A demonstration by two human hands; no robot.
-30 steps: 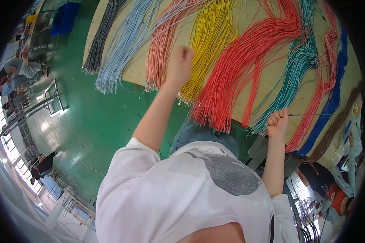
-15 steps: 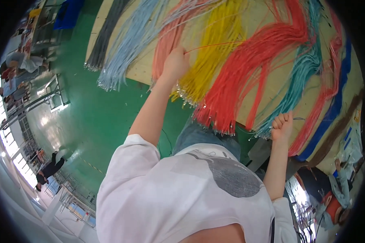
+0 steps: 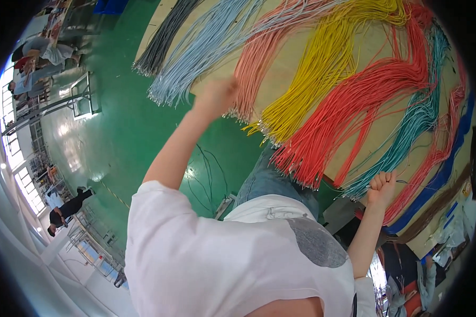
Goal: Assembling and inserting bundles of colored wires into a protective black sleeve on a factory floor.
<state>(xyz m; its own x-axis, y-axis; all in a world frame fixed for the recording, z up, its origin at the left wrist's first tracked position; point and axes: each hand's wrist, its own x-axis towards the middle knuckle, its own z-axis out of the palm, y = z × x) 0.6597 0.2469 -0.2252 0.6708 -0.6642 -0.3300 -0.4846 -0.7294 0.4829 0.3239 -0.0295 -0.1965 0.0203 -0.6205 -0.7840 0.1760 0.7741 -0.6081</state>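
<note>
Two hands (image 3: 211, 99) (image 3: 382, 187), left too blurred to tell, right fisted, flank red wires (image 3: 351, 105) pointing lengthwise toward lower left.

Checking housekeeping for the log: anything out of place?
Two things, mildly. Dark cables lie loose on the green floor left of the person's legs, a possible trip hazard. A few yellow wires splay left from the yellow bundle's end, out of line with the rest.

The left hand (image 3: 214, 99) is blurred, its grip indistinct; part of the salmon wire bundle (image 3: 258, 63) is hidden behind it. The palm of the right hand (image 3: 382, 186) is concealed. Tips of the teal wire bundle (image 3: 394, 156) are too small to be resolved. The grey wire bundle (image 3: 166, 42) and blue bin (image 3: 111, 6) are cut off by the upper edge.
</note>
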